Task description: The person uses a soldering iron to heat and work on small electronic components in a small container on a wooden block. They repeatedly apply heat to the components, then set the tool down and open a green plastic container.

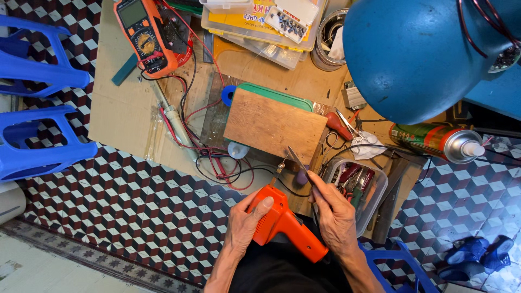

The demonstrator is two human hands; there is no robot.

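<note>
At the top left of your bench lies an orange multimeter (147,33), its small grey-green screen (132,12) at the upper end. At top centre you have a clear flat box (260,27) with a yellow label. A green-and-red spray can (434,140) lies at your right

The orange soldering gun (283,222) was smooth plastic with a slight sheen. The block (268,126) was bare matt wood, its grain showing. The table (122,108) wore dull brown cardboard. The blue lamp shade (412,54) looked like painted metal, softly glossy. The tool tub (374,198) was clear plastic.
</note>
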